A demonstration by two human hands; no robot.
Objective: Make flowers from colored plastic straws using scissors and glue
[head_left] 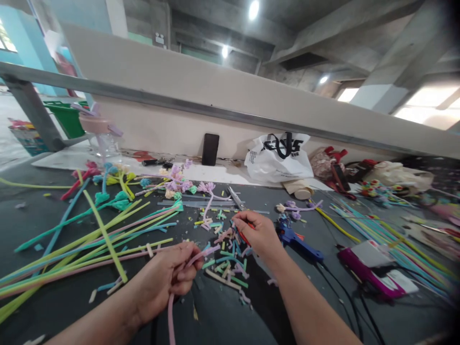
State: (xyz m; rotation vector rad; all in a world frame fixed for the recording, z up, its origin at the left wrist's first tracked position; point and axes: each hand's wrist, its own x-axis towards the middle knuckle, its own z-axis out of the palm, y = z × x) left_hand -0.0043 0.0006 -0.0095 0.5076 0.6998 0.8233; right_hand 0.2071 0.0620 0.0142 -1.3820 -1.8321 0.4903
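My left hand (176, 270) is closed around a lilac pipe cleaner (171, 318). One end sticks out past the fingertips, and the rest hangs down towards the near edge. My right hand (257, 235) is closed over red-handled scissors (236, 197). Their metal blades point away from me, slightly apart, and the hand hides the pivot. Between and below the hands lie many short cut pieces of pipe cleaner (226, 270) in green, blue, cream and lilac.
Long pipe cleaners (89, 239) and finished flowers (176, 179) spread on the left. A blue glue gun (300, 242) with a cable and a magenta device (373, 270) lie right. A phone (210, 149), a white bag (278, 158) and a clear cup (104, 143) stand behind.
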